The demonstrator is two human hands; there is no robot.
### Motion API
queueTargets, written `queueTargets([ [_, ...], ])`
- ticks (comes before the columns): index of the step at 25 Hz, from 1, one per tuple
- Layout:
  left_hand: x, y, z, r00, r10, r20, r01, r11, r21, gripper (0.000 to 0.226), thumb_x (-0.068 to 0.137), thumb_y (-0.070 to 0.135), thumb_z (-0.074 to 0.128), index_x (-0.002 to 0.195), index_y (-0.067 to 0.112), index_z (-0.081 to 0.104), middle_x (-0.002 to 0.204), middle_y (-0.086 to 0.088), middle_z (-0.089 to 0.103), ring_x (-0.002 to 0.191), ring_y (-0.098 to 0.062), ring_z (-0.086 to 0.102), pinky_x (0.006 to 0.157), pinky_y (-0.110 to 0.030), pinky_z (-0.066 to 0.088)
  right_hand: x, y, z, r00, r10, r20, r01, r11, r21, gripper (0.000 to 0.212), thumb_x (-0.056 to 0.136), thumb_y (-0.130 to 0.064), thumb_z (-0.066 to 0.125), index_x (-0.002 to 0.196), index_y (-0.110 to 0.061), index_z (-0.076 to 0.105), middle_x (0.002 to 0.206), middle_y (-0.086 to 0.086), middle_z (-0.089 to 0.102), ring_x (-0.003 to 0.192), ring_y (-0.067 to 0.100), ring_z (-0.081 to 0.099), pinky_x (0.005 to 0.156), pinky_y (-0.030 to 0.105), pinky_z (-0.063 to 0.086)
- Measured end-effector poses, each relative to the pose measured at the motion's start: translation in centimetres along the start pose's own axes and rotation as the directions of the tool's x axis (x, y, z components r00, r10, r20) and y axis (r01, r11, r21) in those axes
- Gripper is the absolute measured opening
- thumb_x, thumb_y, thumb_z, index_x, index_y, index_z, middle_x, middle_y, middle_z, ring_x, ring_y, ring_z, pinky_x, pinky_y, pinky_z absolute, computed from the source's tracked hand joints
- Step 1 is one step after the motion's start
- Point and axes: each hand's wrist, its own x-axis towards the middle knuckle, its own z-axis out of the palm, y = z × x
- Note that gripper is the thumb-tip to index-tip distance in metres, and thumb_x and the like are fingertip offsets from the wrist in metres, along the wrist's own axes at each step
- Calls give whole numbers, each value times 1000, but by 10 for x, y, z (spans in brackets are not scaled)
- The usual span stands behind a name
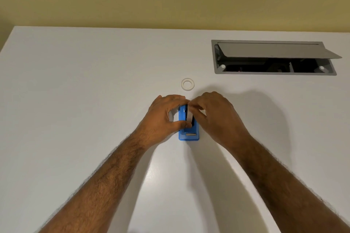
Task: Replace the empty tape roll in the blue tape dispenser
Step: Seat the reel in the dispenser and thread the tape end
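Note:
The blue tape dispenser (186, 134) stands on the white table (75, 100), its cutter end toward me. My left hand (164, 117) grips its left side, thumb low and fingers over the top. My right hand (217, 117) pinches a whitish tape roll (189, 116) that sits in the dispenser's slot; most of the roll is hidden by fingers. A second white roll or ring (187, 84) lies flat on the table just beyond the hands. I cannot tell which roll is the empty one.
A recessed metal cable box (274, 58) with its lid propped open is set into the table at the far right. A yellow wall rises behind the table's far edge.

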Motion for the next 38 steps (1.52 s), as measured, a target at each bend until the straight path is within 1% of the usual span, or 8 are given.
queueTargets([
  [6, 2, 4, -3, 1000, -15, 19, 15, 999, 40, 58, 75, 33, 85, 129, 30, 64, 133, 13, 62, 118, -3, 50, 113, -45, 36, 26, -9, -23, 969, 35, 244, -12, 995, -96, 19, 96, -23, 53, 103, -12, 67, 94, 7, 70, 82, 19, 63, 78, 27, 48],
  [10, 2, 4, -3, 999, -31, 28, 29, 997, 69, 61, 75, 37, 84, 132, 29, 62, 137, 11, 60, 127, -9, 50, 116, -48, 31, 38, -16, -24, 941, 80, 330, -27, 986, -163, 16, 93, -16, 57, 106, -9, 65, 95, 8, 67, 83, 17, 62, 79, 27, 49],
  [13, 2, 3, -3, 998, -57, 30, 53, 994, 98, 63, 75, 41, 83, 133, 31, 61, 141, 11, 58, 133, -11, 49, 118, -51, 26, 43, -17, -21, 933, 88, 350, -32, 986, -163, 11, 92, -16, 58, 98, -8, 62, 78, 3, 55, 75, 15, 55, 74, 26, 46],
  [17, 1, 4, -2, 998, -60, 25, 57, 994, 90, 61, 76, 42, 83, 131, 33, 61, 141, 12, 57, 132, -10, 48, 118, -52, 27, 38, -17, -16, 956, 45, 290, -1, 989, -149, 14, 85, -17, 61, 80, -14, 48, 62, -5, 38, 65, 14, 51, 63, 26, 42],
  [24, -2, 11, -4, 994, -102, 44, 101, 995, 17, 66, 76, 40, 83, 135, 40, 55, 153, 9, 46, 140, -7, 34, 123, -56, 16, 22, -4, -1, 989, 61, 132, -58, 998, -23, 17, 81, -20, 65, 78, -16, 49, 68, -4, 44, 62, 13, 48, 61, 23, 38],
  [27, -1, 11, -4, 995, -92, 48, 92, 996, -12, 55, 79, 37, 81, 130, 37, 59, 151, 9, 50, 143, -8, 37, 124, -56, 8, 16, -2, 4, 994, 41, 98, -44, 999, 22, 14, 80, -20, 64, 77, -13, 52, 69, 0, 49, 63, 14, 50, 61, 24, 42],
  [34, -2, 10, -1, 996, -85, 19, 85, 996, 22, 51, 82, 31, 79, 129, 34, 60, 146, 7, 55, 140, -12, 43, 124, -56, 12, 0, 1, 2, 996, 7, 86, -16, 994, 112, 17, 80, -23, 64, 76, -20, 47, 67, -8, 44, 55, 8, 42, 56, 15, 32],
  [38, -2, 9, -1, 996, -91, 12, 91, 996, 11, 53, 80, 39, 80, 128, 39, 60, 146, 8, 55, 139, -12, 44, 123, -56, 14, -15, 7, -3, 1000, 13, 10, -15, 988, 154, 10, 87, -22, 61, 87, -14, 55, 75, 0, 56, 61, 11, 48, 59, 13, 35],
])
